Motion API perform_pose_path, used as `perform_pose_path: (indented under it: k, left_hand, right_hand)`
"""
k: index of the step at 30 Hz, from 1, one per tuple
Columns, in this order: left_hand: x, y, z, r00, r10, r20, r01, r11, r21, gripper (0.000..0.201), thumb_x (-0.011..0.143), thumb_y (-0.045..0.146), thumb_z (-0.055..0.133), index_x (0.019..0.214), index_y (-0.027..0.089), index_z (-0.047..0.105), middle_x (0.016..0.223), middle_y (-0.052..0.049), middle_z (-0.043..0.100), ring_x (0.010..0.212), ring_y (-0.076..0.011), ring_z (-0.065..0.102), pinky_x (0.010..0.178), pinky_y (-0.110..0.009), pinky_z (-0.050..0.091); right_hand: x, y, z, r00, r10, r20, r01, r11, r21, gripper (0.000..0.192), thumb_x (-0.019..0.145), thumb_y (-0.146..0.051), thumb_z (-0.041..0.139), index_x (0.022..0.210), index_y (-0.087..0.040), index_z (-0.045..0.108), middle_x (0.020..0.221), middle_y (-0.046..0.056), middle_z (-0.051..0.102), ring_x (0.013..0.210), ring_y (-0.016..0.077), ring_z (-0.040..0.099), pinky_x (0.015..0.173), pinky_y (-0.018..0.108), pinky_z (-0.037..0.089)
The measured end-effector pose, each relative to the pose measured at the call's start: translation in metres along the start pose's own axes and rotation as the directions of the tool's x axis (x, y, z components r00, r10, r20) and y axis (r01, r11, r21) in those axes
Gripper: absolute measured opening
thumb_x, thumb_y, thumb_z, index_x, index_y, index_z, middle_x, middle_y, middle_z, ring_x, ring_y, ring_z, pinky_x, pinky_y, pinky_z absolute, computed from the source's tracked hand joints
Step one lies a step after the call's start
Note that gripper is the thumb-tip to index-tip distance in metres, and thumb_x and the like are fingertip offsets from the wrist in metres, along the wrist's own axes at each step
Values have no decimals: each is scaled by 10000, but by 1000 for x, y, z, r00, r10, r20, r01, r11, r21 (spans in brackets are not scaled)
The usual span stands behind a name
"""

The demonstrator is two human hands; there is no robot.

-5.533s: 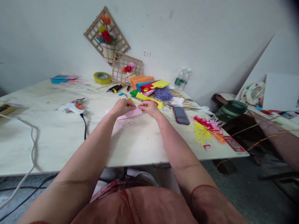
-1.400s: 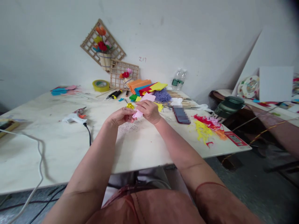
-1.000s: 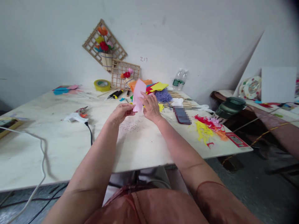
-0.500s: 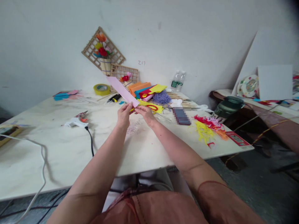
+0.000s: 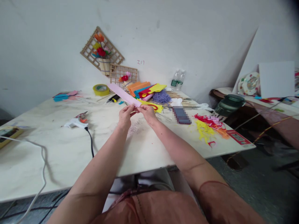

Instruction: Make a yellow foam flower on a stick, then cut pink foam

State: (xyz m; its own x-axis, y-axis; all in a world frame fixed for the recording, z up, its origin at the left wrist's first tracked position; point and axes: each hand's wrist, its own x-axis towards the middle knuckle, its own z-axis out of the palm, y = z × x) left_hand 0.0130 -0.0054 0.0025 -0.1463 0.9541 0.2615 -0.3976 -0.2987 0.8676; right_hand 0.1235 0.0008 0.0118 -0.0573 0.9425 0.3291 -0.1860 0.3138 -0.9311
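White smudged tabletop [image 5: 70, 165]: is being partly covered by craft materials, its front edge being crossed by two bare forearms [image 5: 105, 149].
Brown diamond-set lattice panel [image 5: 115, 51]: is being propped against the wall [image 5: 149, 34]; before it, orange, yellow, red and blue flowers [image 5: 100, 50] are being held in a bundled-stick vase [image 5: 104, 66].
Pale pink flat rectangular strip [image 5: 123, 95]: is being held between both hands by its near end, the rest slanting towards the back left.
White glue gun with black cord [image 5: 76, 123]: is being rested on the left, well apart from the hands.
Left hand [image 5: 125, 114]: the strip's near end is being pinched between closed thumb and fingertips.
Right hand [image 5: 147, 112]: the same end is being gripped by thumb and fingers, just beside the left fingertips.
Red loop handle [image 5: 156, 107]: is being supported by a yellow sheet [image 5: 160, 109], just behind the right hand.
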Motion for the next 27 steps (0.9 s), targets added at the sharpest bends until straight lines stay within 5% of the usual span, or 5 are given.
perform_pose_path:
  k: [8,16,27]
  left_hand:
    - [1,7,-5,997,-70,-44,73,995,61,274,573,356,717,635,129,576,631,-34,634,614,-136,611,697,-286,478]
    - [1,7,3,960,-210,-183,215,977,7,186,563,265,640,671,120,599,606,-39,626,594,-141,605,624,-266,476]
    - [-1,4,6,959,-131,-250,159,983,93,135,584,249,636,627,127,596,587,-36,622,555,-131,586,604,-268,460]
  right_hand:
    - [2,-8,-12,985,89,145,-87,996,-19,91,619,-203,622,568,-130,602,582,0,631,553,88,566,657,229,460]
    - [2,-7,-11,937,332,106,-343,934,103,73,635,-159,566,599,-110,607,561,15,621,479,75,541,548,201,454]
    - [1,-7,-10,920,384,76,-388,920,48,106,704,-221,623,677,-118,622,571,15,623,456,67,532,507,193,432]
